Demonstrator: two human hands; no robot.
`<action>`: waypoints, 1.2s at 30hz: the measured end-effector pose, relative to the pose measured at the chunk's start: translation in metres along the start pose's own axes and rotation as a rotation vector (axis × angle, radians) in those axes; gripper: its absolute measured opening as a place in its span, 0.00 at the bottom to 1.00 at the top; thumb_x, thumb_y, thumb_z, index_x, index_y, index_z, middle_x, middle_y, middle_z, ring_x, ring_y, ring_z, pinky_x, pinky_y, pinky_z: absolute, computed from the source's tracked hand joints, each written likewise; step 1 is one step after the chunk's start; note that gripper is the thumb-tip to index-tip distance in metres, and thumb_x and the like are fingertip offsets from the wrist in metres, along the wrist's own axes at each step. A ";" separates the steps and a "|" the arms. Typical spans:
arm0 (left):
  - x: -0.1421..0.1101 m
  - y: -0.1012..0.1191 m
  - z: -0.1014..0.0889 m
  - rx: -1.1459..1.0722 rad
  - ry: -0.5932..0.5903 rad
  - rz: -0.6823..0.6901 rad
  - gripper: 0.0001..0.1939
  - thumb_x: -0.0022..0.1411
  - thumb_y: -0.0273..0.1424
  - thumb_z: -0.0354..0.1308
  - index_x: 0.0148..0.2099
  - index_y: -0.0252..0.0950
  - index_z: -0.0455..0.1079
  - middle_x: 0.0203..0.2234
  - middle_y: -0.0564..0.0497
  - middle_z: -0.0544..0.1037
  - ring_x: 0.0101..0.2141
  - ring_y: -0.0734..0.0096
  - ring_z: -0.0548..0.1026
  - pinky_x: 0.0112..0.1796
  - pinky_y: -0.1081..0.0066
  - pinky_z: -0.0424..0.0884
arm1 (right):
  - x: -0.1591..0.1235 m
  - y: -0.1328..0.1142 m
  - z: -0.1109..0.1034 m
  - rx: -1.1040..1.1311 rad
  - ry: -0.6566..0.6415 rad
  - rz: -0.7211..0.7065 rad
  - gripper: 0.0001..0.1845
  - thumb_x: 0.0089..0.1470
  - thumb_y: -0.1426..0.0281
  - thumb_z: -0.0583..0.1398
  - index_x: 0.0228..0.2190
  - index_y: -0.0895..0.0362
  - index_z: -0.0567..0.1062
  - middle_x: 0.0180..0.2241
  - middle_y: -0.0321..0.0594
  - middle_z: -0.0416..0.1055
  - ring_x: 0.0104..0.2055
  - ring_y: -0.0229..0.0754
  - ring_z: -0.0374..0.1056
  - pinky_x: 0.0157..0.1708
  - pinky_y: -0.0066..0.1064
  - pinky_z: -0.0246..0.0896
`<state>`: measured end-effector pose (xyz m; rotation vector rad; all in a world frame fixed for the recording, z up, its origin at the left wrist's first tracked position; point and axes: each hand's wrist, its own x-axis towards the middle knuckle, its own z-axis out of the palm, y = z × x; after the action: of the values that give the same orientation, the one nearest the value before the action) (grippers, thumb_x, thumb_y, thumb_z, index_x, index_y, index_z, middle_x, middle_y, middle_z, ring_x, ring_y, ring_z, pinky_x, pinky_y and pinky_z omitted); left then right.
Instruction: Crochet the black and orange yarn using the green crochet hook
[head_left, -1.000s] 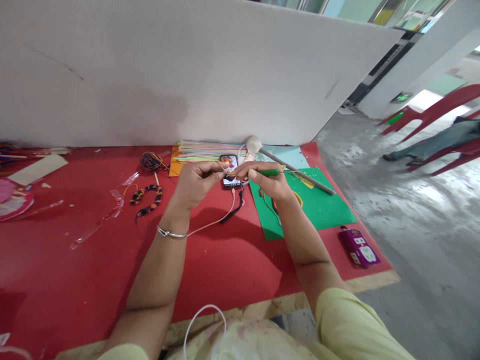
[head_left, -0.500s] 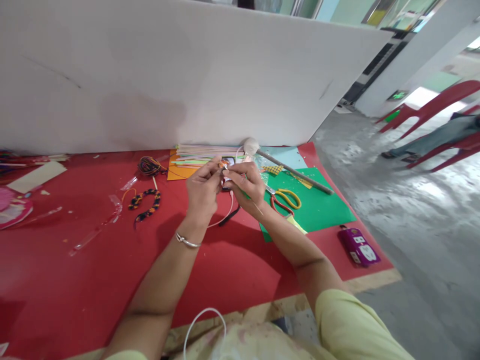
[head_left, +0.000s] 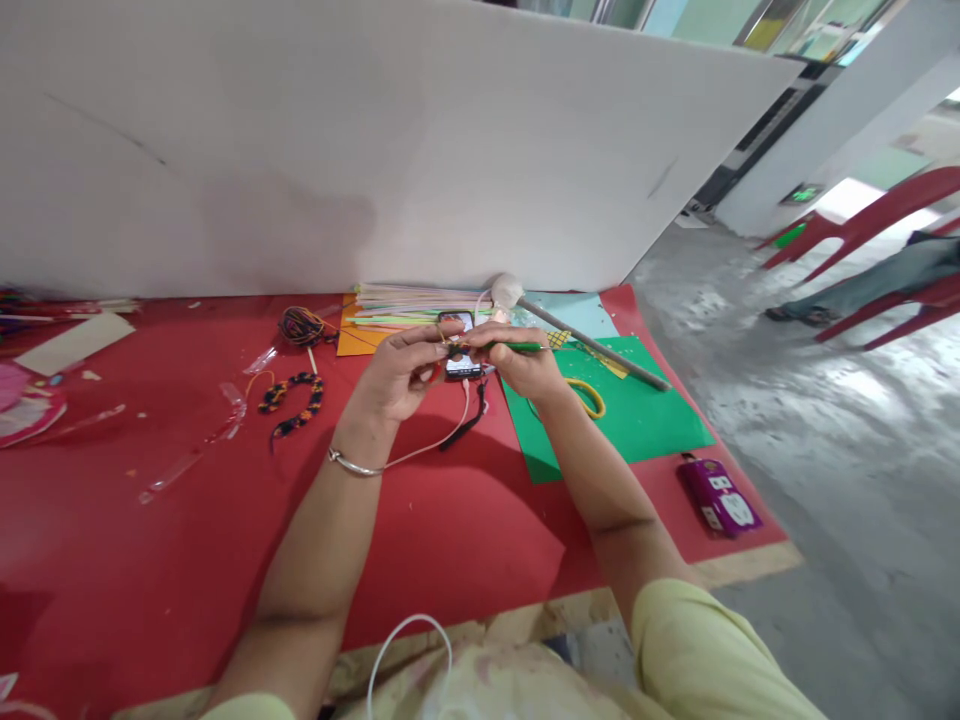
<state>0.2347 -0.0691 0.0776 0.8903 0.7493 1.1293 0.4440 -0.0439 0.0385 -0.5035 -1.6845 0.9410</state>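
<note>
My left hand (head_left: 397, 370) is closed in a pinch on a small piece of dark yarn work (head_left: 456, 349), whose shape is mostly hidden by the fingers. My right hand (head_left: 525, 360) grips a slim crochet hook (head_left: 529, 346) with a green handle, fingertips meeting the yarn work. Behind both hands lies a phone (head_left: 462, 370) with a lit screen and a cable plugged in. To the left sit a ball of dark and orange yarn (head_left: 300, 326) and a curved black-and-orange braided cord (head_left: 309, 402).
Yellow-handled scissors (head_left: 592, 397), partly behind my right forearm, lie on a green sheet (head_left: 637, 430). A grey stick (head_left: 600, 348) crosses the sheet. Pale straws (head_left: 420, 298) lie by the white panel (head_left: 300, 150). A purple packet (head_left: 720, 496) is near the table's right edge.
Both hands came close together half a second ago with the hook's handle hidden. Now they have parted slightly, and the green handle again points right from my right hand.
</note>
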 end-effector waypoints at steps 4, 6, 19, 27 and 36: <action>-0.001 0.001 0.000 0.017 -0.050 0.015 0.17 0.42 0.31 0.73 0.39 0.36 0.87 0.17 0.55 0.71 0.17 0.83 0.57 0.19 0.75 0.51 | 0.001 -0.002 -0.001 0.005 -0.002 0.015 0.20 0.59 0.49 0.68 0.41 0.52 0.87 0.41 0.44 0.84 0.37 0.40 0.77 0.46 0.37 0.76; -0.001 0.001 0.001 0.042 -0.023 0.048 0.16 0.41 0.31 0.76 0.37 0.37 0.86 0.18 0.54 0.73 0.17 0.85 0.56 0.19 0.75 0.49 | 0.002 -0.005 -0.001 -0.016 -0.009 -0.007 0.19 0.59 0.50 0.68 0.41 0.51 0.88 0.39 0.44 0.83 0.38 0.41 0.77 0.48 0.38 0.76; -0.002 -0.002 -0.002 0.149 -0.003 0.148 0.18 0.39 0.27 0.78 0.37 0.38 0.87 0.18 0.54 0.75 0.17 0.82 0.61 0.20 0.75 0.55 | 0.004 -0.010 -0.005 0.000 -0.068 -0.088 0.14 0.61 0.55 0.68 0.45 0.48 0.87 0.42 0.42 0.85 0.46 0.43 0.80 0.54 0.39 0.74; -0.004 0.002 -0.002 0.090 -0.043 0.108 0.19 0.37 0.25 0.78 0.37 0.37 0.87 0.23 0.51 0.81 0.18 0.83 0.64 0.20 0.76 0.55 | 0.001 -0.022 -0.015 0.004 -0.144 -0.054 0.15 0.64 0.58 0.66 0.48 0.49 0.87 0.47 0.43 0.85 0.54 0.46 0.80 0.58 0.40 0.74; -0.005 0.003 -0.008 0.151 -0.063 0.087 0.16 0.40 0.25 0.78 0.37 0.34 0.86 0.20 0.52 0.78 0.18 0.81 0.63 0.22 0.73 0.54 | 0.004 -0.048 -0.019 -0.045 -0.292 -0.057 0.13 0.66 0.64 0.64 0.48 0.52 0.86 0.49 0.45 0.84 0.56 0.49 0.79 0.60 0.42 0.72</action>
<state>0.2253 -0.0719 0.0773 1.0895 0.7574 1.1268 0.4662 -0.0631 0.0806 -0.3583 -1.9759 0.9721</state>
